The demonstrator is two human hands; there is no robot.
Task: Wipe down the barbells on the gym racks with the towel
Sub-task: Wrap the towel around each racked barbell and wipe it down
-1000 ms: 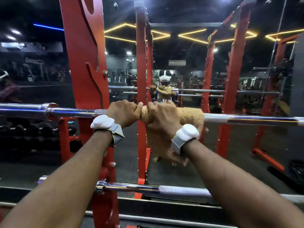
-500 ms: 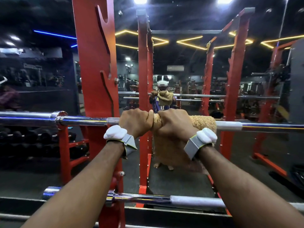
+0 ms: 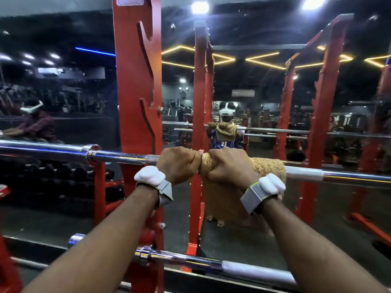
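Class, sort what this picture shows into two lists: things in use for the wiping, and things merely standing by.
In use: towel, upper barbell, left hand, right hand.
Standing by: lower barbell, dumbbells, red rack upright.

carrier: red rack (image 3: 135, 81) | resting on it: upper barbell (image 3: 118, 158) | lower down: lower barbell (image 3: 190, 261)

Both forearms are bare right down to the frame's edge. Behind the left hand (image 3: 179, 166) sits a white, lumpy left pod (image 3: 149, 176) on a broad grey left strap (image 3: 165, 192). The right hand (image 3: 230, 168) has a matching right pod (image 3: 271, 183) on a right strap (image 3: 250, 196) edged yellow-green. The small mirror reflection seems to show a white headset (image 3: 226, 112) and a blue top (image 3: 218, 143).
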